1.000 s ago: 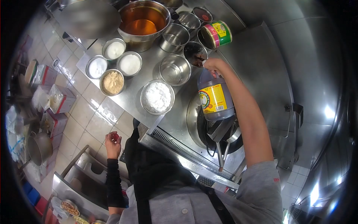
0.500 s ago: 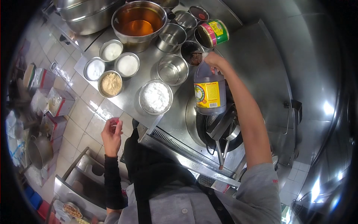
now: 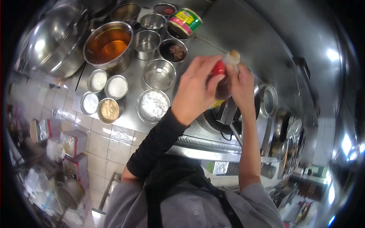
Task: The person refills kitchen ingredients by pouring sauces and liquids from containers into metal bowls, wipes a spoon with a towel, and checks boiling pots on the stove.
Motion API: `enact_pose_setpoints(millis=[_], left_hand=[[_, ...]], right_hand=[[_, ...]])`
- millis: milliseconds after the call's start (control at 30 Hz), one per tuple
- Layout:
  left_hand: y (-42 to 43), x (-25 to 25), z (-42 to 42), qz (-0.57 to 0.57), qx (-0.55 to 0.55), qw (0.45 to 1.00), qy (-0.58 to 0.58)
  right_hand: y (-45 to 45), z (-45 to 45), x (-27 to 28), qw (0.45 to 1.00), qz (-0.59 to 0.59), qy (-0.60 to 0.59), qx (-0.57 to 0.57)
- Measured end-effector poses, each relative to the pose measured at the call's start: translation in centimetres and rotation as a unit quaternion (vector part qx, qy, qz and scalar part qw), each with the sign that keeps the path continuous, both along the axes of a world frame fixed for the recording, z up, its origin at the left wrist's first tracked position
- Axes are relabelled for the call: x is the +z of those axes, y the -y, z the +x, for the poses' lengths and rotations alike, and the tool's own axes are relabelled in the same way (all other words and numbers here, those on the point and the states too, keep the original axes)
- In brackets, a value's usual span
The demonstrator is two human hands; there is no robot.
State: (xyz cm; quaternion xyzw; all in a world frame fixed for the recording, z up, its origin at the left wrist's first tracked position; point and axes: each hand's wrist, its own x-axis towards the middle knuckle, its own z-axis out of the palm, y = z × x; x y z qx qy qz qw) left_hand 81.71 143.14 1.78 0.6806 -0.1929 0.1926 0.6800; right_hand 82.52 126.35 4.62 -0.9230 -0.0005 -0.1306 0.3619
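Observation:
A red cap (image 3: 219,67) is pinched between the thumb and fingers of my left hand (image 3: 195,87), close beside the white mouth of a plastic jug (image 3: 232,57). The mouth is uncovered, with something brownish showing at its opening. My right hand (image 3: 242,85) grips the jug near its neck. Most of the jug's dark body and yellow label are hidden behind my hands. To the left of my hands, a metal bowl of white powder (image 3: 153,106) and a metal pot with dark brown paste (image 3: 176,52) stand on the steel counter.
Small metal bowls hold white granules (image 3: 116,87) and tan powder (image 3: 109,109). A large pot of amber liquid (image 3: 114,47) stands behind them. A green and pink can (image 3: 185,21) lies tipped over a pot at the back. Pans and utensils (image 3: 228,112) sit below the jug.
My left hand has come up from the lower left, bringing the red cap beside the jug's mouth. My right hand and the jug have shifted right in view as the camera turned.

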Motion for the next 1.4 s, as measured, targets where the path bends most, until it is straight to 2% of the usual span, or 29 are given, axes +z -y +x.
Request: enact_pose_setpoints(millis=[67, 100, 233, 333, 367, 400, 467, 533, 567, 667, 733, 833, 933, 1033, 1133, 1200, 1233, 1333, 1367, 1400], left_hand=[[2.3, 1.8, -0.2, 0.069, -0.001, 0.994, 0.088], [3.1, 2.8, -1.1, 0.062, -0.045, 0.993, 0.090], [6.0, 5.3, -5.9, 0.168, -0.161, 0.967, 0.106], [9.4, 6.1, -10.3, 0.262, -0.241, 0.924, 0.138], [10.5, 6.9, -11.9, 0.317, -0.252, 0.889, 0.211], [12.1, 6.8, -13.7, 0.343, -0.270, 0.883, 0.171], [15.8, 6.3, -17.8, 0.398, -0.306, 0.860, 0.096], [19.3, 6.2, -22.1, 0.396, -0.365, 0.838, 0.087], [21.1, 5.7, -24.4, 0.374, -0.400, 0.827, 0.125], [26.6, 3.5, -31.4, 0.267, -0.528, 0.770, 0.238], [29.9, 2.7, -36.1, 0.254, -0.599, 0.727, 0.219], [32.8, 3.7, -44.0, 0.321, -0.620, 0.684, 0.210], [36.0, 3.1, -51.1, 0.475, -0.549, 0.647, 0.232], [38.6, 2.2, -56.2, 0.356, -0.612, 0.643, 0.291], [41.5, 2.6, -59.7, 0.211, -0.772, 0.527, 0.286], [43.5, 2.0, -61.1, 0.168, -0.856, 0.409, 0.269], [44.6, 2.0, -61.8, 0.144, -0.890, 0.348, 0.256], [46.5, 4.2, -63.6, 0.184, -0.797, 0.433, 0.379], [47.1, 4.4, -64.0, 0.264, -0.774, 0.425, 0.388], [48.0, 3.8, -64.4, 0.253, -0.785, 0.416, 0.384]], right_hand=[[0.3, -4.5, 1.6, 1.000, 0.008, 0.019, -0.011], [1.1, -6.5, 1.7, 0.999, 0.024, 0.012, -0.030], [4.9, -15.3, 2.0, 0.994, 0.057, -0.014, -0.094], [6.9, -21.8, 1.8, 0.991, 0.038, 0.005, -0.125], [8.1, -24.3, 1.4, 0.989, 0.016, -0.011, -0.146], [9.2, -27.1, 0.9, 0.985, -0.002, -0.031, -0.171], [11.0, -32.1, -0.6, 0.982, 0.020, 0.019, -0.188], [13.0, -37.7, -1.5, 0.972, 0.022, 0.043, -0.228], [13.8, -40.8, -1.5, 0.962, 0.052, 0.000, -0.269], [16.4, -50.0, -4.3, 0.928, 0.039, 0.034, -0.370], [17.5, -56.1, -6.2, 0.909, 0.046, 0.088, -0.404], [17.5, -63.6, -6.4, 0.870, 0.059, 0.097, -0.479], [17.7, -68.6, -6.3, 0.821, 0.037, 0.113, -0.558], [18.0, -73.2, -6.4, 0.773, 0.017, 0.130, -0.621], [17.7, -77.1, -6.4, 0.734, 0.014, 0.149, -0.662], [17.6, -78.4, -6.2, 0.712, -0.001, 0.183, -0.677], [17.6, -79.4, -7.6, 0.711, 0.024, 0.162, -0.684], [18.9, -80.7, -7.7, 0.669, 0.005, 0.166, -0.724], [19.6, -80.9, -7.9, 0.663, 0.011, 0.166, -0.730], [20.3, -81.1, -8.2, 0.661, 0.001, 0.165, -0.732]])
